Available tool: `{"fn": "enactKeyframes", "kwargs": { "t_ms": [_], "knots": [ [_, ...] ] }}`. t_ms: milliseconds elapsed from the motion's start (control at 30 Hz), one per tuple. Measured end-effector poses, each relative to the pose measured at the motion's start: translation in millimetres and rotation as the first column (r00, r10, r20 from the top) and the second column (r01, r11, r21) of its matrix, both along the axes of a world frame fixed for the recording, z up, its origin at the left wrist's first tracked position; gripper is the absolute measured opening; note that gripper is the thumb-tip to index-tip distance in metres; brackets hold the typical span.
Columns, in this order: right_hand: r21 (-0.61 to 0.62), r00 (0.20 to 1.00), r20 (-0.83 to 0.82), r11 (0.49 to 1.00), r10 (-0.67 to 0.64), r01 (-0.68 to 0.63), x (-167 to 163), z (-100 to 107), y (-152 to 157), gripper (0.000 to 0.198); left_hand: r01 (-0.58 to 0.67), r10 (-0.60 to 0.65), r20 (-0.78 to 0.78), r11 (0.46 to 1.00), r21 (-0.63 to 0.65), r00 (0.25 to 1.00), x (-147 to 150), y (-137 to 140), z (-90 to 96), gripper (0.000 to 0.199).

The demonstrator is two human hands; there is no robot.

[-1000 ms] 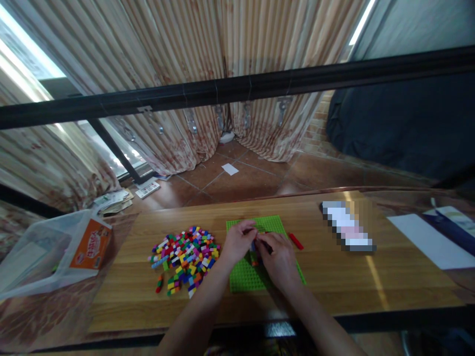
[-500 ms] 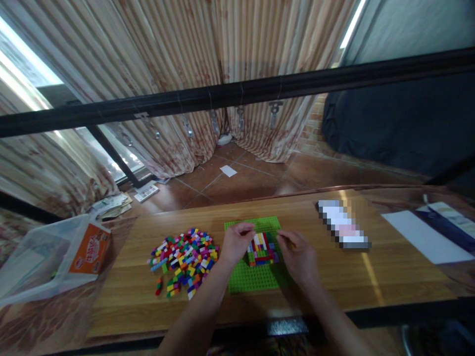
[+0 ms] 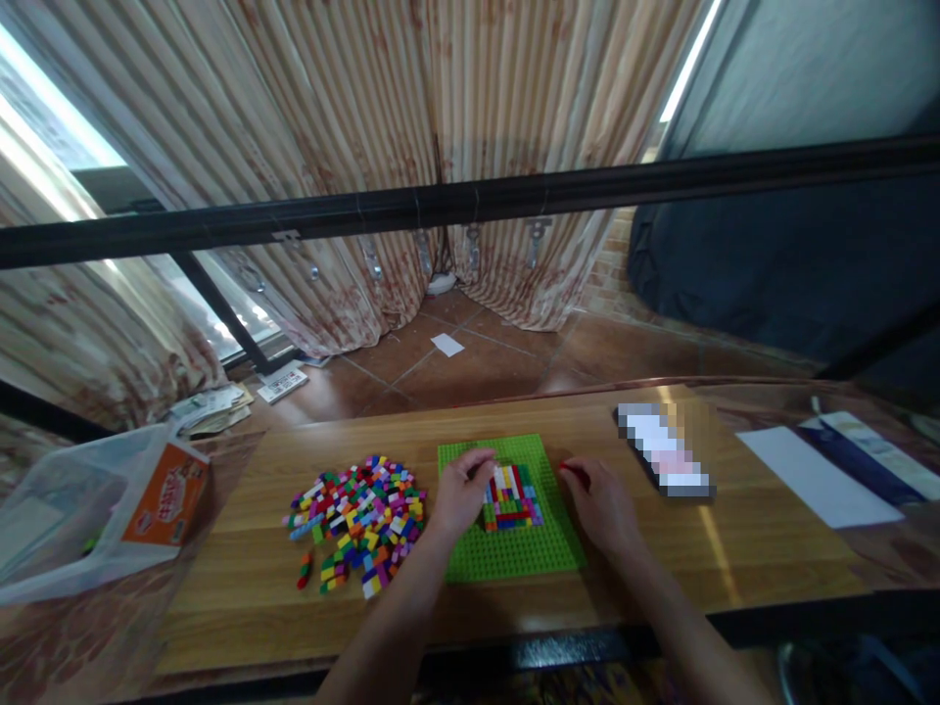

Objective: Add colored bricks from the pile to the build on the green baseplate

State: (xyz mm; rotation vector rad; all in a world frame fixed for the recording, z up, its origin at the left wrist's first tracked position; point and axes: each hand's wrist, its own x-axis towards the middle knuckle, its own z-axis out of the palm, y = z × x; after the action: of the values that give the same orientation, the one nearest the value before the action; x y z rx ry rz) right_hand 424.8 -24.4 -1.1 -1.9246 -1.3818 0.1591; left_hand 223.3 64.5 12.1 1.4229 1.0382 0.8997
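Note:
A green baseplate (image 3: 506,558) lies on the wooden table with a low, many-coloured build of toy bricks (image 3: 512,499) on it. My left hand (image 3: 464,494) is over the plate's left part, thumb and fingers closed together at the build's upper left corner. Whatever those fingertips may hold is hidden. Beyond the plate's right edge, my right hand (image 3: 600,504) pinches a small red toy brick (image 3: 564,469), of which only a bit shows at the fingertips. A heap of loose toy bricks (image 3: 367,514) spreads to the left of the plate.
A phone with a blurred screen (image 3: 665,450) lies to the right on the table (image 3: 242,607). White paper (image 3: 815,475) is farther right. At the far left stands a clear plastic bin (image 3: 80,578) with an orange label. A black rail (image 3: 411,206) crosses before the curtains.
My right hand has moved slightly right, away from the build, and red now shows at its fingertips. My left hand stays by the build. The whole view has shifted a little.

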Motion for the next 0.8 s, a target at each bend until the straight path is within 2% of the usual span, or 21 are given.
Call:
{"fn": "enactKeyframes", "kwargs": {
  "t_ms": [100,200,300,433,600,800],
  "knots": [
    [-0.027,0.985,-0.156,0.997,0.071,-0.077,-9.5,14.6,3.6,0.031,0.007,-0.007,-0.003,1.0,0.011,1.0,0.2,-2.0,-3.4,0.026],
    [-0.007,0.963,-0.198,0.982,0.181,-0.186,-20.6,26.7,12.4,0.032,0.008,-0.009,0.01,1.0,0.009,1.0,0.9,-2.4,-6.8,0.027],
    [0.023,0.942,-0.138,0.951,0.307,-0.307,-28.4,32.2,23.7,0.029,0.011,-0.011,0.02,1.0,-0.004,1.0,1.3,-2.3,-8.8,0.027],
    [-0.036,0.901,0.003,0.901,0.433,-0.432,-32.8,35.3,36.0,0.028,0.008,-0.008,-0.005,1.0,0.015,1.0,0.7,-2.5,-8.5,0.026],
    [-0.084,0.855,0.088,0.859,0.511,-0.505,-38.1,36.0,43.4,0.032,-0.001,0.003,-0.025,0.998,0.071,1.0,0.1,-2.8,-7.0,0.025],
    [-0.11,0.866,0.032,0.863,0.499,-0.493,-40.2,30.9,44.7,0.031,0.003,-0.003,0.004,0.999,0.047,1.0,1.3,-2.9,-7.2,0.024]
  ]
}}
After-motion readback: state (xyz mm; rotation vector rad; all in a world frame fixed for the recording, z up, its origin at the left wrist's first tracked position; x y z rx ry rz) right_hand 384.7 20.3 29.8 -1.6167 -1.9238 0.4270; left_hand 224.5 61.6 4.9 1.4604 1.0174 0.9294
